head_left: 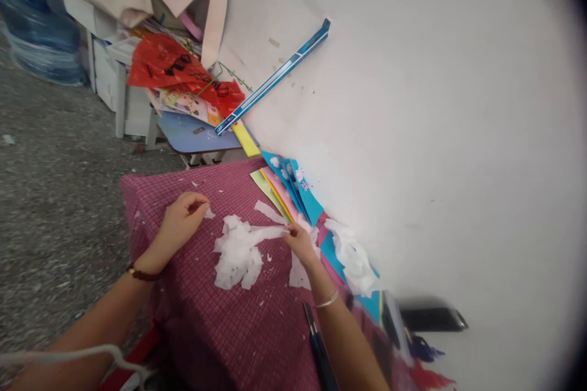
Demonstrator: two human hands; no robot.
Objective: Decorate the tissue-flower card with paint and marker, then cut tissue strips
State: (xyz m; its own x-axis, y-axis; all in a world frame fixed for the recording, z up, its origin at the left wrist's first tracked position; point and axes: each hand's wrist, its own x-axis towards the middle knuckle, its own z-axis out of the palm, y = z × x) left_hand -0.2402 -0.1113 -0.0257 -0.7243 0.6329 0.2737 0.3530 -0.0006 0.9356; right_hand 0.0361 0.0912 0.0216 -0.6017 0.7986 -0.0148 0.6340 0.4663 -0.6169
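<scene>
My left hand (183,220) is closed in a pinch on a small scrap of white paper (210,212), above the left part of the checkered tablecloth (215,324). My right hand (300,241) pinches the end of a thin white paper strip (270,233), which reaches left to a pile of torn white paper (238,256). Another white strip (269,212) lies just beyond it. More white paper (299,272) lies under and beside my right hand. A craft knife (316,342) with a dark handle rests on the cloth by my right forearm.
Coloured paper sheets (293,186) and crumpled white paper (355,259) lie along the wall. Beyond the table stand a blue stool top (197,132), a red plastic bag (183,70), a long blue box (275,78) against the wall and a water jug (43,36). Small paper bits dot the cloth.
</scene>
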